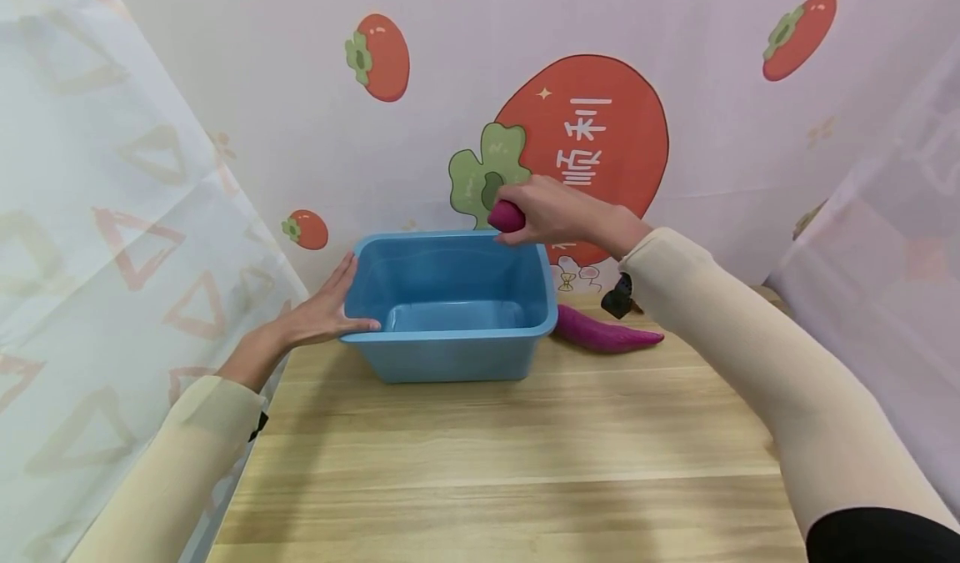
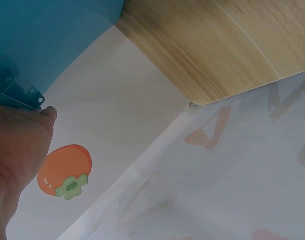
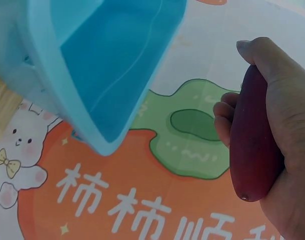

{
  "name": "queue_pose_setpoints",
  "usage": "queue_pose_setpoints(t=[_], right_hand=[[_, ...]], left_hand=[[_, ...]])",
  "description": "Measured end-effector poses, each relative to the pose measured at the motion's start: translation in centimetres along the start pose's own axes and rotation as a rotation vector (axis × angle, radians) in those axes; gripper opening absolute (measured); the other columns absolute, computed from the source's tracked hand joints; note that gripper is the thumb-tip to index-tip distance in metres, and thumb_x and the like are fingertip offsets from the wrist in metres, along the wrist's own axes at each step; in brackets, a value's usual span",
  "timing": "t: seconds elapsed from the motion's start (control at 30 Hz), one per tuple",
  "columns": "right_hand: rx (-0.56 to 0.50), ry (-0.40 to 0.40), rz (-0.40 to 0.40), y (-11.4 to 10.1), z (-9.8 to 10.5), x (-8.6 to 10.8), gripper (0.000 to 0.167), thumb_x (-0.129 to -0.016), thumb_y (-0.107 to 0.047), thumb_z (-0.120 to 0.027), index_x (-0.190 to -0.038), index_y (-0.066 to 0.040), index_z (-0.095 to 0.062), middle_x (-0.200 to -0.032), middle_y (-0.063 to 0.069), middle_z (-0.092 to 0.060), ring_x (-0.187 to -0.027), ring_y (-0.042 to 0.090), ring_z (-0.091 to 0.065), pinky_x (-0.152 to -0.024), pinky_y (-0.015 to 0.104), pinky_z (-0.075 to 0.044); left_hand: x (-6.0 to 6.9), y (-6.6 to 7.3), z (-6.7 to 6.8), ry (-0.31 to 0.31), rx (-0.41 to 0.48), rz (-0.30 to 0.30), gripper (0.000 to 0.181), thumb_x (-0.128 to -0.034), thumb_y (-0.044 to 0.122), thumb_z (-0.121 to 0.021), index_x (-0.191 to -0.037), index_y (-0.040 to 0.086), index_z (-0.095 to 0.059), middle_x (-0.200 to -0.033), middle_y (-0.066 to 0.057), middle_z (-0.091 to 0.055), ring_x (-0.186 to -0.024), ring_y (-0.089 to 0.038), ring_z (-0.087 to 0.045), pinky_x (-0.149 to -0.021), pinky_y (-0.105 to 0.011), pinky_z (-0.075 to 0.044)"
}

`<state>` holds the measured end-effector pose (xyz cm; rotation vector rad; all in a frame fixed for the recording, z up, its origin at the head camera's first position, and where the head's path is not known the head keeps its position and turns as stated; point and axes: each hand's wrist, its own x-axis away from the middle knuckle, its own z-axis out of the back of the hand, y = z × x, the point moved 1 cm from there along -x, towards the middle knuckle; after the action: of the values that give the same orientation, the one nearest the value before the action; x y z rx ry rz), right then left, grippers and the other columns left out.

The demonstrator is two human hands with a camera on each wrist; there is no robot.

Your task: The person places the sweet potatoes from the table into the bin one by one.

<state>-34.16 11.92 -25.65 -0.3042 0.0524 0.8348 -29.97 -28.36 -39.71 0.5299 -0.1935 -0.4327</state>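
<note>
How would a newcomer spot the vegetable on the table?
On the table, find the blue bin. Right of it lies the vegetable: purple, curved, tapering to a point. Unlike the purple one in the right hand, nobody holds it.

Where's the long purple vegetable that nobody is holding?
In the head view, the long purple vegetable lies on the wooden table, just right of the blue basin.

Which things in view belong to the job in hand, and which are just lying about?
Likely in the job:
blue basin, left hand on its rim
held purple vegetable, in right hand

Lying about:
long purple vegetable on the wooden table, unheld; possibly part of the job too
printed backdrop, only surroundings
</note>
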Motion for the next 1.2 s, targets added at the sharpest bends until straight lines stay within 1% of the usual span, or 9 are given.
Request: queue_pose_setpoints(t=[0.13, 0.33, 0.53, 0.63, 0.8, 0.97, 1.07, 1.2], right_hand=[[0.002, -0.003, -0.004, -0.2, -0.1, -0.9, 0.051, -0.084, -0.032, -0.091, -0.122, -0.007, -0.068, -0.11, 0.01, -0.073, -0.094, 0.026, -0.069, -0.08, 0.038, -0.064], [0.009, -0.007, 0.012, -0.9, 0.0, -2.1, 0.053, -0.083, -0.032, -0.092, -0.122, -0.005, -0.067, -0.112, 0.011, -0.073, -0.097, 0.027, -0.07, -0.081, 0.039, -0.064], [0.018, -0.013, 0.029, -1.5, -0.2, -3.2, 0.054, -0.085, -0.034, -0.09, -0.124, -0.006, -0.067, -0.115, 0.011, -0.073, -0.099, 0.027, -0.071, -0.084, 0.039, -0.064], [0.037, -0.018, 0.024, -1.6, -0.5, -3.8, 0.054, -0.086, -0.036, -0.089, -0.126, -0.007, -0.066, -0.117, 0.01, -0.072, -0.101, 0.027, -0.07, -0.085, 0.038, -0.063], [0.035, -0.032, 0.01, -1.7, -1.2, -4.6, 0.056, -0.086, -0.037, -0.089, -0.129, -0.009, -0.066, -0.121, 0.009, -0.072, -0.104, 0.025, -0.069, -0.087, 0.036, -0.063], [0.034, -0.049, 0.006, -2.0, -1.9, -5.6, 0.058, -0.087, -0.039, -0.088, -0.131, -0.009, -0.066, -0.123, 0.01, -0.071, -0.107, 0.026, -0.068, -0.087, 0.038, -0.062], [0.03, -0.06, 0.015, -2.1, -2.4, -6.2, 0.058, -0.088, -0.04, -0.086, -0.132, -0.009, -0.066, -0.122, 0.009, -0.071, -0.108, 0.025, -0.067, -0.087, 0.037, -0.062], [0.017, -0.074, 0.028, -2.3, -2.9, -6.9, 0.056, -0.089, -0.041, -0.085, -0.131, -0.008, -0.066, -0.12, 0.008, -0.072, -0.104, 0.024, -0.068, -0.086, 0.035, -0.062]], left_hand=[[0.0, 0.0, 0.0, 0.004, -0.003, 0.0, 0.127, -0.0909, 0.056, -0.074, -0.168, 0.007, 0.014, -0.177, -0.015, 0.017, -0.162, -0.046, 0.003, -0.12, -0.078, -0.018], [0.1, -0.1, -0.1, 0.013, -0.002, 0.003, 0.128, -0.0903, 0.056, -0.075, -0.168, 0.008, 0.014, -0.177, -0.014, 0.017, -0.162, -0.047, 0.002, -0.12, -0.077, -0.02], [0.0, -0.1, -0.1, 0.011, 0.0, 0.006, 0.128, -0.0904, 0.056, -0.075, -0.168, 0.007, 0.014, -0.177, -0.015, 0.017, -0.162, -0.047, 0.002, -0.12, -0.078, -0.019], [-0.1, -0.1, -0.1, 0.01, -0.001, 0.006, 0.128, -0.0905, 0.056, -0.075, -0.168, 0.007, 0.014, -0.177, -0.015, 0.017, -0.162, -0.047, 0.002, -0.119, -0.078, -0.019], [0.0, -0.2, -0.1, 0.009, -0.004, 0.006, 0.128, -0.0906, 0.057, -0.074, -0.168, 0.009, 0.015, -0.177, -0.014, 0.017, -0.162, -0.047, 0.002, -0.12, -0.077, -0.019], [0.0, -0.2, -0.1, 0.011, -0.003, 0.009, 0.128, -0.0905, 0.056, -0.075, -0.168, 0.009, 0.015, -0.177, -0.014, 0.017, -0.162, -0.046, 0.002, -0.12, -0.077, -0.019], [-0.1, -0.2, -0.1, 0.009, -0.003, 0.006, 0.128, -0.0911, 0.056, -0.075, -0.168, 0.008, 0.015, -0.177, -0.015, 0.017, -0.162, -0.046, 0.002, -0.121, -0.077, -0.018], [-0.2, -0.2, -0.1, 0.007, -0.003, 0.013, 0.127, -0.0913, 0.056, -0.075, -0.168, 0.008, 0.015, -0.177, -0.015, 0.017, -0.162, -0.046, 0.003, -0.121, -0.077, -0.018]])
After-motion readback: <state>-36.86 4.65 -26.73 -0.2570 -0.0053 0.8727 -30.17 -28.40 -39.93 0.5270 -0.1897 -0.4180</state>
